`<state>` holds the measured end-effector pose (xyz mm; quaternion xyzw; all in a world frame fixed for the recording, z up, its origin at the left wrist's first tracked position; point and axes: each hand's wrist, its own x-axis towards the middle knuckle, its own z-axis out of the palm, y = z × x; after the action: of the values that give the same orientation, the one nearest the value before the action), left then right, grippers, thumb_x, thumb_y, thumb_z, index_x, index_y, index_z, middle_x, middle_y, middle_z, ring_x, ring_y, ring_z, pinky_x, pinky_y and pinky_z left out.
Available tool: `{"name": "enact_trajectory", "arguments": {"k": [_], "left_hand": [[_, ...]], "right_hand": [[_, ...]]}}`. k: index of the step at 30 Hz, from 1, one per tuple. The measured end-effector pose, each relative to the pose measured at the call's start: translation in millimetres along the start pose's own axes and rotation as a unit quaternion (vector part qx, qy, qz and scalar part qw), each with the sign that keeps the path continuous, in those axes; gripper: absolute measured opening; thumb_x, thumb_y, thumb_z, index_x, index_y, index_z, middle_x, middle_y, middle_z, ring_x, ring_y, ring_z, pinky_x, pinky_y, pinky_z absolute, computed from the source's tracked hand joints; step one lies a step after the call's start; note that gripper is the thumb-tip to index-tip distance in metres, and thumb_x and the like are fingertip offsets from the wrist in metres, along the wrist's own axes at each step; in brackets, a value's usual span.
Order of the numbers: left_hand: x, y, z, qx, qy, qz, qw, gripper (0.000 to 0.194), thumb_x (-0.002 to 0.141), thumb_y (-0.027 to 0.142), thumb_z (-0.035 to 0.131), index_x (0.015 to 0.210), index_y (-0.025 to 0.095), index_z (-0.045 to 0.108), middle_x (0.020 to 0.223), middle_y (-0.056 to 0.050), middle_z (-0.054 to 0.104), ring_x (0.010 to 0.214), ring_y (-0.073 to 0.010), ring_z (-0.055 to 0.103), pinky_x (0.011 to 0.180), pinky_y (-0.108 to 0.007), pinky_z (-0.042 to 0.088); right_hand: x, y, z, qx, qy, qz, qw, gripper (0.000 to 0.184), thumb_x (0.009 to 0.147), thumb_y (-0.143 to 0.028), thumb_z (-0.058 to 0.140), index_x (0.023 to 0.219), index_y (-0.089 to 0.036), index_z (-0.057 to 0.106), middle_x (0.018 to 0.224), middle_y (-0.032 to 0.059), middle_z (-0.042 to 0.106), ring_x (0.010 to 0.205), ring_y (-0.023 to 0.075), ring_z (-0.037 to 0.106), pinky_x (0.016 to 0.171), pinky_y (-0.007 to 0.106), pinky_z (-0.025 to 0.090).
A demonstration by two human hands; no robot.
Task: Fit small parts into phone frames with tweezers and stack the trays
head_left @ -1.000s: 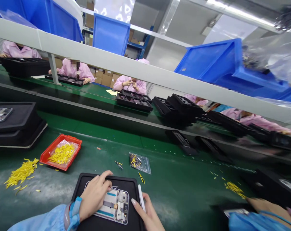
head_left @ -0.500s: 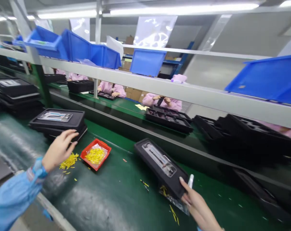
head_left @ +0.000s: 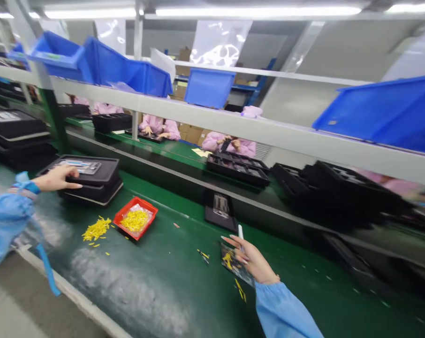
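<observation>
Black tray point(head_left: 216, 219) released by right hand point(head_left: 253, 258); left hand point(head_left: 59, 178) at tray stack point(head_left: 93, 187).

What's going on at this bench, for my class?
The left hand is at the top black tray of a stack, by an opened phone; its grip is unclear. The right hand holds a white pen-like stick above or on a clear bag. Farther back lies a separate black tray. A red bin of yellow strips sits beside a loose yellow pile.

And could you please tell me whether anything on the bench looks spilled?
Possibly: a loose pile of yellow strips lies on the green bench, as if spilled, outside the red tray holding similar pieces.
</observation>
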<state>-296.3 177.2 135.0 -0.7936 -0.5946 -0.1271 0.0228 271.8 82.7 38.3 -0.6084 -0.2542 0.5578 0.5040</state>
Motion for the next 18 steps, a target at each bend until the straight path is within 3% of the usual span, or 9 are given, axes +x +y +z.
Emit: {"name": "enact_trajectory", "arguments": {"k": [2, 4, 6, 8, 10, 14, 18], "left_hand": [[3, 2, -3.3, -0.012, -0.025, -0.004, 1.0, 0.092, 0.041, 0.1, 0.014, 0.059, 0.016, 0.047, 0.057, 0.005, 0.046, 0.059, -0.0098, 0.044, 0.059, -0.021, 0.039], [4, 5, -5.9, -0.002, -0.018, 0.003, 1.0, 0.09, 0.039, 0.099, 0.015, 0.056, 0.016, 0.046, 0.052, 0.008, 0.042, 0.053, -0.006, 0.039, 0.055, -0.017, 0.035], [1, 12, -7.6, 0.016, 0.052, 0.042, 0.998, 0.089, 0.05, 0.096, 0.014, 0.058, 0.014, 0.049, 0.053, 0.009, 0.043, 0.053, -0.0036, 0.038, 0.057, -0.016, 0.033], [-4, 22, -8.0, 0.027, 0.131, 0.099, 0.986, 0.085, 0.063, 0.088, 0.014, 0.062, 0.012, 0.052, 0.06, 0.008, 0.045, 0.058, -0.002, 0.04, 0.063, -0.015, 0.033], [-9, 36, -7.3, 0.029, 0.161, 0.145, 0.976, 0.079, 0.073, 0.081, 0.015, 0.064, 0.011, 0.051, 0.061, 0.009, 0.045, 0.059, -0.001, 0.041, 0.065, -0.015, 0.032], [-25, 77, -4.5, 0.004, 0.172, 0.207, 0.963, 0.069, 0.082, 0.074, 0.021, 0.062, 0.015, 0.049, 0.05, 0.011, 0.043, 0.046, -0.0007, 0.038, 0.052, -0.012, 0.03], [-70, 140, 9.8, -0.037, 0.136, 0.241, 0.96, 0.056, 0.089, 0.065, 0.027, 0.074, 0.021, 0.059, 0.064, 0.009, 0.059, 0.053, -0.0071, 0.051, 0.055, -0.018, 0.04]], "right_hand": [[-12, 8, -6, -0.049, 0.012, -0.014, 0.999, 0.013, 0.079, -0.012, 0.06, 0.069, -0.018, 0.052, 0.07, 0.0076, 0.072, 0.026, 0.0003, 0.023, 0.025, 0.013, 0.022], [-24, 15, -10, -0.105, 0.021, -0.03, 0.994, 0.005, 0.076, -0.014, 0.062, 0.074, -0.016, 0.057, 0.075, 0.008, 0.073, 0.028, 0.0003, 0.024, 0.027, 0.014, 0.021], [-34, 22, -10, -0.162, 0.02, -0.049, 0.985, 0.004, 0.074, -0.018, 0.063, 0.074, -0.016, 0.06, 0.073, 0.0068, 0.072, 0.029, 0.002, 0.028, 0.03, 0.016, 0.023], [-39, 28, -8, -0.218, 0.016, -0.078, 0.973, 0.004, 0.072, -0.019, 0.063, 0.072, -0.017, 0.06, 0.067, 0.004, 0.07, 0.035, 0.0067, 0.041, 0.036, 0.019, 0.032], [-41, 35, -2, -0.274, 0.014, -0.113, 0.955, 0.004, 0.071, -0.016, 0.062, 0.068, -0.018, 0.06, 0.063, 0.0009, 0.067, 0.049, 0.0131, 0.055, 0.05, 0.024, 0.043], [-36, 46, 16, -0.389, 0.008, -0.168, 0.906, 0.01, 0.069, -0.01, 0.062, 0.071, -0.02, 0.061, 0.071, 0.0006, 0.065, 0.074, 0.0204, 0.062, 0.073, 0.03, 0.044], [-24, 52, 32, -0.485, 0.008, -0.185, 0.855, 0.013, 0.069, -0.008, 0.067, 0.074, -0.019, 0.062, 0.083, 0.0055, 0.064, 0.085, 0.0231, 0.061, 0.078, 0.031, 0.042]]}}
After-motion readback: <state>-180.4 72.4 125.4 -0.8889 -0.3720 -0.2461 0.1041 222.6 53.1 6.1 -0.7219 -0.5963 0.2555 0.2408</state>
